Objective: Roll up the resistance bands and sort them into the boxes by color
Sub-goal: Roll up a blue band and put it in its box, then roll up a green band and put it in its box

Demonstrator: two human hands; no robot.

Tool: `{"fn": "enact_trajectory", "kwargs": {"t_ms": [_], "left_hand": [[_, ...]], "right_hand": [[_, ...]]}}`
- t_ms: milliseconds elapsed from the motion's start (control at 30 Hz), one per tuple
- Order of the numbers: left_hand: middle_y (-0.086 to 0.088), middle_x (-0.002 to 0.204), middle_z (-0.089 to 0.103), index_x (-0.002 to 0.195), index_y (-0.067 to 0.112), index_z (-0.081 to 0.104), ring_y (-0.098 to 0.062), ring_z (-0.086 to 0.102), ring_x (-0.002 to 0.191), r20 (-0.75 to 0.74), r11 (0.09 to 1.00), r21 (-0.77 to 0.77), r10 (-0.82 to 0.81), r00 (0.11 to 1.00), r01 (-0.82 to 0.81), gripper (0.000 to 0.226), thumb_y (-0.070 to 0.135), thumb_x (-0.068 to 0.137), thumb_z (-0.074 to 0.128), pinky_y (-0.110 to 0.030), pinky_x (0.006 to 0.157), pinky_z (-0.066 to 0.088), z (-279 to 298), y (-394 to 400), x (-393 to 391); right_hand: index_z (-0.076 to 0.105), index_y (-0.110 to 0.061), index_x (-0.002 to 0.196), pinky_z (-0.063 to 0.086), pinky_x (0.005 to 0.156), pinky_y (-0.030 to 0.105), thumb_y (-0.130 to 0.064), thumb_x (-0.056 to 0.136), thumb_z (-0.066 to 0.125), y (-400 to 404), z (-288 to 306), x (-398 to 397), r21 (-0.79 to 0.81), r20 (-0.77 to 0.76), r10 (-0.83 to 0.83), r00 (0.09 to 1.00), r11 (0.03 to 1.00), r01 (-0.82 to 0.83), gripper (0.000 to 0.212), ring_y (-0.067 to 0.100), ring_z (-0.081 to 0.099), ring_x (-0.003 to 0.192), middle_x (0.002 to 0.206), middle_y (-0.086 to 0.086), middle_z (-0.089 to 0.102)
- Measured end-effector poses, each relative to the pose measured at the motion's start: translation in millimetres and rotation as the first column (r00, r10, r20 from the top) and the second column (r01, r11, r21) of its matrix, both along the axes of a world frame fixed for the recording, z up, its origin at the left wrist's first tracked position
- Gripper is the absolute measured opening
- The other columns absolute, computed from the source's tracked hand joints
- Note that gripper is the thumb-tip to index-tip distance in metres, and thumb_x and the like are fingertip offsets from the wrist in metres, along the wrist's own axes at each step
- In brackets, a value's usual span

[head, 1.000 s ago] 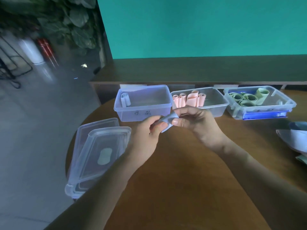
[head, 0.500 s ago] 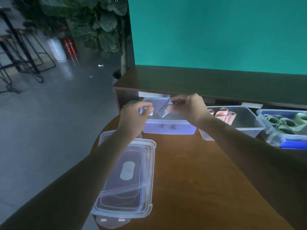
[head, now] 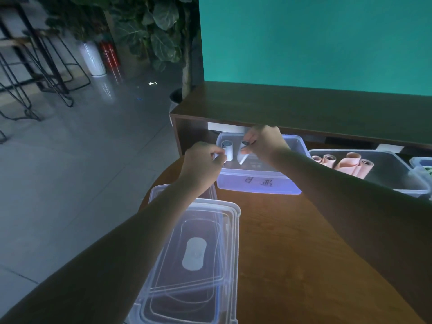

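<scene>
pale blue rolled resistance band (head: 242,153) is pinched in right hand (head: 261,142), inside the clear plastic box with handwritten label (head: 258,183), beside another pale roll (head: 228,151). set it down upright, release only once seated so it won't uncoil. left hand (head: 202,163) curled at box's near-left rim; cannot tell if it grips.

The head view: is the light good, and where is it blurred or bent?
Head view: dim, bluish light; both forearms are nearly silhouettes. The stacked lids and left box catch a pale glow. Wide-angle bending curves the shelf edge. The hands, left and right, look slightly soft.
</scene>
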State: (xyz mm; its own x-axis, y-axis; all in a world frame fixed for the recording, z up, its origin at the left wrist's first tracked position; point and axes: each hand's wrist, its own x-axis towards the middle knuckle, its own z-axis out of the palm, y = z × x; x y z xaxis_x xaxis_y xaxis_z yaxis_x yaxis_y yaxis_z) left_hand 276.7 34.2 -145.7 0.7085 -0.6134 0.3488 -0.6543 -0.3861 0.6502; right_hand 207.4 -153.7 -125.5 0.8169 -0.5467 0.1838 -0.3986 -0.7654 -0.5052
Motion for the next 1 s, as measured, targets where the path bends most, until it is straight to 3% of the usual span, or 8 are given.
{"fn": "enact_trajectory", "kwargs": {"t_ms": [100, 333, 467, 633, 800, 1000], "left_hand": [[0.001, 0.109, 0.072, 0.112, 0.017, 0.076, -0.009, 0.062, 0.089, 0.011, 1.0, 0.009, -0.008, 1.0, 0.008, 0.021, 0.026, 0.097, 0.064, -0.01, 0.073, 0.043, -2, 1, 3], [0.003, 0.103, 0.073, 0.107, 0.018, 0.077, -0.009, 0.062, 0.086, 0.033, 1.0, 0.011, -0.02, 0.999, 0.019, 0.019, 0.027, 0.096, 0.065, -0.011, 0.073, 0.043, -5, 0, 5], [0.003, 0.103, 0.072, 0.107, 0.018, 0.077, -0.006, 0.061, 0.083, 0.043, 1.0, 0.013, -0.021, 0.999, 0.021, 0.018, 0.026, 0.095, 0.066, -0.011, 0.072, 0.043, -4, 0, 6], [0.003, 0.102, 0.072, 0.106, 0.018, 0.077, -0.007, 0.061, 0.082, 0.036, 1.0, 0.014, -0.015, 0.999, 0.014, 0.017, 0.026, 0.095, 0.067, -0.01, 0.07, 0.042, -4, -1, 5], [0.003, 0.101, 0.072, 0.105, 0.017, 0.077, -0.006, 0.06, 0.08, 0.044, 1.0, 0.015, -0.011, 0.999, 0.01, 0.017, 0.026, 0.095, 0.067, -0.009, 0.068, 0.041, -3, -2, 5], [0.003, 0.098, 0.072, 0.103, 0.018, 0.078, -0.006, 0.06, 0.078, 0.072, 0.999, 0.04, -0.025, 0.997, 0.022, 0.016, 0.026, 0.094, 0.068, -0.009, 0.065, 0.039, -2, -2, 8]], "right_hand": [[0.075, -0.009, 0.099, 0.052, 0.083, 0.03, -0.011, 0.074, 0.087, -2, -4, 8, -0.013, -0.01, 0.015, 1.0, 1.0, -0.015, 0.027, 0.025, 0.067, 0.095, 0.097, 0.009, 0.075], [0.074, -0.006, 0.102, 0.055, 0.09, 0.039, -0.009, 0.076, 0.086, 0, -4, 15, 0.0, -0.013, 0.063, 0.998, 0.998, -0.063, 0.029, 0.026, 0.068, 0.094, 0.1, 0.011, 0.074], [0.073, -0.007, 0.105, 0.056, 0.089, 0.037, -0.009, 0.078, 0.085, 2, -4, 18, 0.005, -0.015, 0.068, 0.998, 0.998, -0.068, 0.031, 0.026, 0.068, 0.094, 0.103, 0.01, 0.073], [0.074, -0.002, 0.092, 0.059, 0.082, 0.041, -0.018, 0.078, 0.085, -3, -1, 21, -0.07, -0.135, 0.017, 0.991, 0.997, -0.026, 0.024, 0.034, 0.07, 0.093, 0.093, 0.017, 0.075], [0.074, -0.007, 0.095, 0.057, 0.08, 0.035, -0.013, 0.078, 0.085, -1, -3, 19, -0.02, -0.059, 0.032, 0.998, 0.999, -0.033, 0.021, 0.028, 0.068, 0.089, 0.093, 0.011, 0.074], [0.074, -0.008, 0.099, 0.057, 0.085, 0.038, -0.012, 0.08, 0.083, 0, -5, 16, -0.009, -0.011, 0.051, 0.999, 0.999, -0.051, 0.022, 0.026, 0.068, 0.091, 0.095, 0.009, 0.073]]}}
